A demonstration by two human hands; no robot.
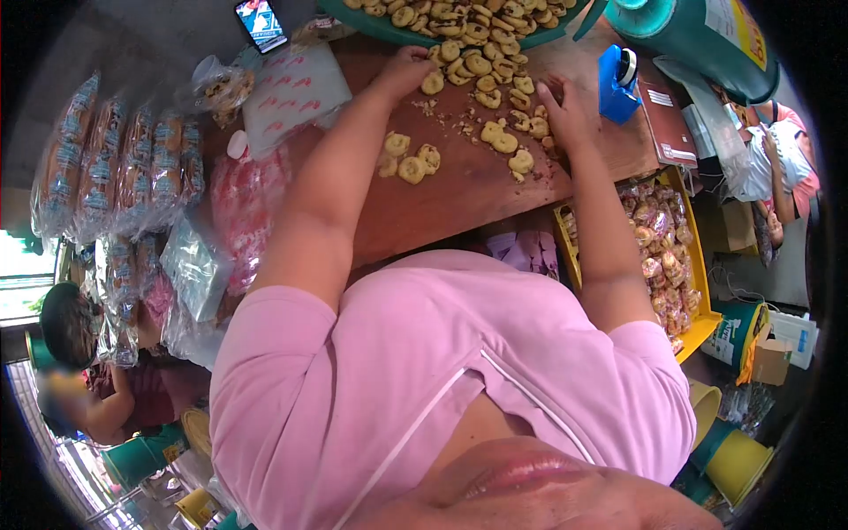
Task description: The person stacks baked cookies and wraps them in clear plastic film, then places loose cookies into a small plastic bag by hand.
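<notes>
Small round cookies (478,64) with dark spots spill from a heaped green basin (340,12) onto the brown tabletop (424,208). My left hand (405,74) rests at the left edge of this spill, fingers bent loosely against the cookies. On the other side, my right hand (570,113) is beside several cookies, its thumb and fingers apart and nothing seen held in it. A small group of cookies (412,168) lies apart, nearer to me. More loose cookies (500,139) and crumbs lie between my hands.
A blue tape dispenser (620,87) stands to the right, near a large green container (707,40). Packaged goods fill a yellow crate (702,287) below. On the left are plastic bags (296,93), wrapped bread packs (115,163) and a phone (261,25). Other people (782,150) are nearby.
</notes>
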